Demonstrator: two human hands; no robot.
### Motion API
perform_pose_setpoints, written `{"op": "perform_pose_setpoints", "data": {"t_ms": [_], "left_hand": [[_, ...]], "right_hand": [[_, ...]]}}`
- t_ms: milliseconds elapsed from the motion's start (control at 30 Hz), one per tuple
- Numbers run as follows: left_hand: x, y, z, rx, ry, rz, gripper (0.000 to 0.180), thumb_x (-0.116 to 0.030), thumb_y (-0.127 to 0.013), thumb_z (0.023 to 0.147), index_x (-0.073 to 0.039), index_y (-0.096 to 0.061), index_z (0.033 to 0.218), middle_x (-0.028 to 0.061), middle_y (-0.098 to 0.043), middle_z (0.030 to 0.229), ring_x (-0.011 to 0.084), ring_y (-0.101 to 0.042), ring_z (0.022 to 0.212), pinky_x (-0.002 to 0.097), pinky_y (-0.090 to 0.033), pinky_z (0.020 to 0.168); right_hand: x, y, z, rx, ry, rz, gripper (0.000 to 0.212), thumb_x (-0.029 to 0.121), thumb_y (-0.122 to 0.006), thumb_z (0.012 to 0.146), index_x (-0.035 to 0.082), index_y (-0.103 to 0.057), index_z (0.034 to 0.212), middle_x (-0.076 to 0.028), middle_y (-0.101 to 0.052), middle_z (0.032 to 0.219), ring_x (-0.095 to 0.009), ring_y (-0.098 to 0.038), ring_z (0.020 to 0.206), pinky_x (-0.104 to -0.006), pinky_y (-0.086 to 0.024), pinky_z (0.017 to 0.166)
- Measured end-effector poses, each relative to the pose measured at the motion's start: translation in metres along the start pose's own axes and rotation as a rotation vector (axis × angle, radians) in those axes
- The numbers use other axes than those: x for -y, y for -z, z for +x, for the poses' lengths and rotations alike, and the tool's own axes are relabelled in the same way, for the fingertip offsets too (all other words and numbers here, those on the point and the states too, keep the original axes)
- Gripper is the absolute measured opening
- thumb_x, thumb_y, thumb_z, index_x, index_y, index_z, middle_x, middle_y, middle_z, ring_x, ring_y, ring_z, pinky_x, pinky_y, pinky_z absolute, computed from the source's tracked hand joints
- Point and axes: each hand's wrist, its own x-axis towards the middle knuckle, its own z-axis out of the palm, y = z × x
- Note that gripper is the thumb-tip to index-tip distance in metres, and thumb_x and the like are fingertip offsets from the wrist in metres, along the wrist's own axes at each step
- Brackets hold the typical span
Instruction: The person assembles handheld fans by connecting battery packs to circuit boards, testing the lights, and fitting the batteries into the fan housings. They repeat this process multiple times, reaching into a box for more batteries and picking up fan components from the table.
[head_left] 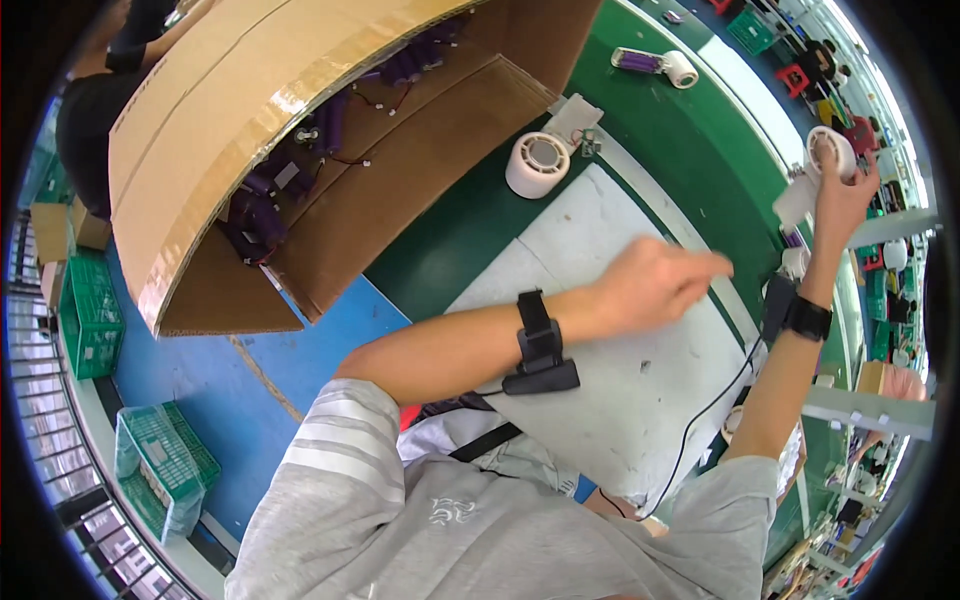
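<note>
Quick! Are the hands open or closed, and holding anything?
Left hand: partly curled, blurred; can't tell if it holds anything.
Right hand: holding a white fan head.

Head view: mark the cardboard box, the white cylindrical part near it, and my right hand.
Cardboard box (240, 110): head view, outer side panel.
White cylindrical part (542, 154): head view, grey centre of its end face.
Right hand (845, 195): head view, middle of the hand.
</note>
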Motion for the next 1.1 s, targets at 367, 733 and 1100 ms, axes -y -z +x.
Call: {"op": "perform_pose_setpoints", "data": {"t_ms": [367, 733, 1100], "left_hand": [[0.045, 0.206, 0.066, -0.113, 0.878, 1.286, 0.041, -0.04, -0.063, 0.084, -0.013, -0.066, 0.116, 0.0157, -0.065, 0.118, 0.034, -0.061, 0.111, 0.0433, -0.051, 0.091], [0.083, 0.246, 0.063, 0.042, 1.095, 1.351, 0.045, -0.041, -0.065, 0.084, -0.009, -0.065, 0.116, 0.0163, -0.061, 0.123, 0.0325, -0.058, 0.116, 0.0424, -0.049, 0.093], [-0.024, 0.192, 0.086, -0.153, 0.83, -0.264, 0.013, -0.016, -0.062, 0.09, -0.003, -0.065, 0.091, 0.0087, -0.069, 0.085, 0.0137, -0.064, 0.064, 0.0245, -0.049, 0.055]], "right_hand": [[-0.004, 0.118, -0.167, 0.894, -0.64, 0.48, 0.044, 0.04, -0.06, 0.092, 0.007, -0.056, 0.121, -0.004, -0.064, 0.1, -0.012, -0.06, 0.081, -0.0233, -0.048, 0.065], [-0.023, 0.151, -0.239, 0.699, -0.245, 0.292, 0.04, 0.034, -0.052, 0.098, 0.003, -0.054, 0.124, -0.01, -0.066, 0.097, -0.013, -0.06, 0.083, -0.0254, -0.047, 0.071], [-0.018, 0.163, -0.242, 0.404, -0.148, 0.297, 0.044, 0.019, -0.067, 0.087, 0.003, -0.052, 0.126, -0.014, -0.055, 0.126, -0.024, -0.056, 0.106, -0.0329, -0.046, 0.087]]}}
